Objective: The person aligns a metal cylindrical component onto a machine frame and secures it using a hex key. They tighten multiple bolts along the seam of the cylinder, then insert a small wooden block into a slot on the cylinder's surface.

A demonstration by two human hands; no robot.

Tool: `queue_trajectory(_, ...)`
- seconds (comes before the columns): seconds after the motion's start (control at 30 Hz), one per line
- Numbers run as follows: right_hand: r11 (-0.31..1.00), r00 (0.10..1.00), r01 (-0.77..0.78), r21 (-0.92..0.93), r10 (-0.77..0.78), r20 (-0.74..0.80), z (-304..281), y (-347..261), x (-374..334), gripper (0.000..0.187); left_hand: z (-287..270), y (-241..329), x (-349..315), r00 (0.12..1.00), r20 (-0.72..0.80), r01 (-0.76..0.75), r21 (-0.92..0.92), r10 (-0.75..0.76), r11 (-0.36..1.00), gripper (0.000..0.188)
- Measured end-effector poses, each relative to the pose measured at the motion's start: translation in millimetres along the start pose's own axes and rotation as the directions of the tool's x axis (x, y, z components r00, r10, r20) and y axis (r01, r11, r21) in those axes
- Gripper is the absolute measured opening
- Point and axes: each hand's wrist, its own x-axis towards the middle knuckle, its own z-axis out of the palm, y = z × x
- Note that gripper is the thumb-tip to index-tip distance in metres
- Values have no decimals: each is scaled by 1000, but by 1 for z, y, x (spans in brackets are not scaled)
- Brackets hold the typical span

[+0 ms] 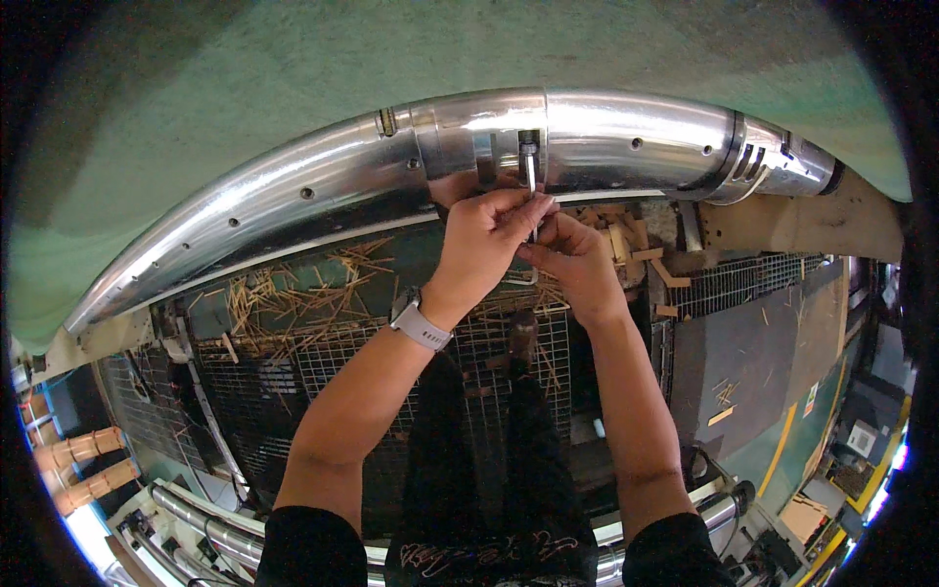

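I log both grips closed: left hand (479, 235) and right hand (581, 262) pinch one thin metal rod (531, 174), crossing the steel cylinder's (631, 122) lower edge, tip at a slot (529, 138). I judge it light, stiff, possibly slick; best held mid-shaft.

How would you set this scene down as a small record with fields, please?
Left hand: left hand, pinching a slim metal key
Right hand: right hand, at the key's lower part, grip partly hidden
Key: upright in the picture, top end at a slot
Workpiece: shiny metal roller with small holes along it
Left wrist: watch with a grey strap
Beyond roller: green surface
Below: scattered brown strips and metal mesh
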Motion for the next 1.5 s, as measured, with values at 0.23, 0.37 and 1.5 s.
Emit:
queue_trajectory(0.23,998,997,24,49,-28,69,0,-15,-8,14,-2,8,0,987,50,158,-73,-155,985,23)
queue_trajectory(0.37,993,999,18,115,-22,30,-1,1,-2,15,-2,1,0,998,42,48,-78,-45,996,24)
queue_trajectory(1.5,1000,993,-7,-28,3,-118,13,-11,-14,21,-6,-3,1,989,119,92,-39,-87,995,28)
